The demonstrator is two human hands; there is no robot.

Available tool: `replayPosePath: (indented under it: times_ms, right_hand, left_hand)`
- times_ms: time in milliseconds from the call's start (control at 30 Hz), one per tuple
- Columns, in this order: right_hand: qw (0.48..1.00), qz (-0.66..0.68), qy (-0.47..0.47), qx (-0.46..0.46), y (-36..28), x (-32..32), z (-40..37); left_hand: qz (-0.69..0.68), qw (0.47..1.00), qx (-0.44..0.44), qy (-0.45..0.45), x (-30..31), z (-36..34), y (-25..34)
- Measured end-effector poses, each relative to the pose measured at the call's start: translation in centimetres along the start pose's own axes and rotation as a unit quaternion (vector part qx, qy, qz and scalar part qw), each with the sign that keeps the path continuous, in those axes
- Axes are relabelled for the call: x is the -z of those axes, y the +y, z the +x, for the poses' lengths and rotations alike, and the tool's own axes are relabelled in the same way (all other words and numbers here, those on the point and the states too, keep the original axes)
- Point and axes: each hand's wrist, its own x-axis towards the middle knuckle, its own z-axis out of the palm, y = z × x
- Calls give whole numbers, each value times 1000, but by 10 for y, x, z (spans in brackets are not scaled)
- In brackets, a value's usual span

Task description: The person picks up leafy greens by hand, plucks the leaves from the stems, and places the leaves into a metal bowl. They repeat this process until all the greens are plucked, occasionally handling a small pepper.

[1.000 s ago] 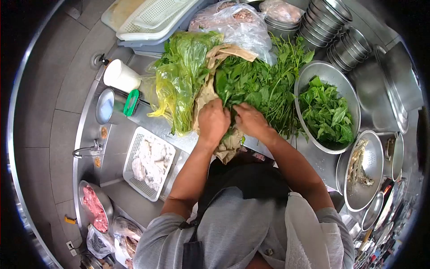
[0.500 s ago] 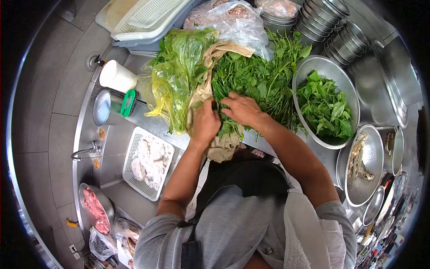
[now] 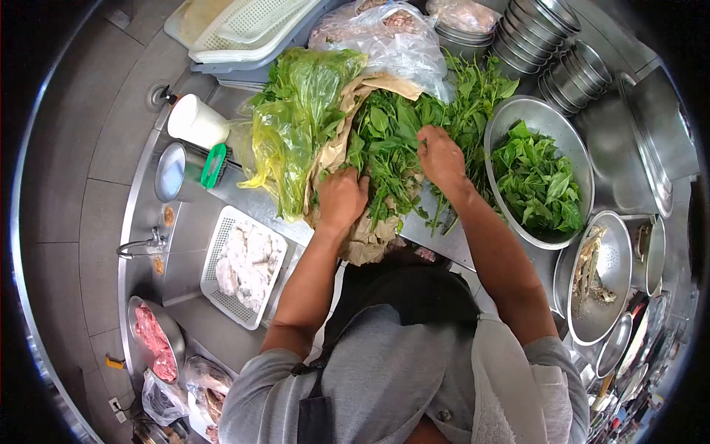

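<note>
"Since the earlier frame, the right hand (image 3: 442,154) has moved forward and to the right, so now it is well apart from the left hand (image 3: 342,198). The left one has stayed almost in the same place."

"And how are the fingers, please?"

"On the left hand they are bent, and they press down at the brown paper (image 3: 373,240) and the edge of the leafy greens (image 3: 421,129). How firmly they are closed, I cannot tell. The right hand is partly curled, with its fingertips among the greens; if it pinches some stem, I cannot tell this either."

"Where exactly do these greens lie?"

"They lie on the brown paper between the two hands, and they spread also ahead of them and past the right hand. Some stems hang down just beside the right wrist."

"What else is about the hands?"

"To the left and ahead of the left hand is a yellowish plastic bag (image 3: 296,118) with greens inside. To the right of the right hand stands a metal bowl (image 3: 532,109), holding loose leaves (image 3: 538,177). Behind the left hand, farther to the left, is a white basket (image 3: 255,322) with pale pieces (image 3: 248,263) in it."
</note>
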Motion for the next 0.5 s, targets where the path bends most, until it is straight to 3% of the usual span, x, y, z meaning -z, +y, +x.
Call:
replayPosePath:
  times_ms: [67,100,167,267,300,400,500]
  right_hand:
    - [997,-62,8,54,-4,3,-12]
    - [993,-58,7,101,-15,7,-14]
    - [980,-48,-4,191,-48,13,-23]
    - [963,-97,-151,200,-54,-16,-28]
    - [954,-158,-218,135,-50,-22,-20]
    - [955,-112,-270,47,-40,-30,-9]
    - [963,-94,-242,68,-37,-32,-13]
  left_hand:
    - [16,1000,0,-1,15,3,6]
    - [38,998,-10,40,32,1,17]
    - [44,998,-31,37,57,3,24]
    - [-12,999,-41,11,95,4,34]
    - [-32,999,-30,2,112,0,38]
    - [-59,998,-4,37,160,-19,38]
    - [-204,976,79,14,191,-32,19]
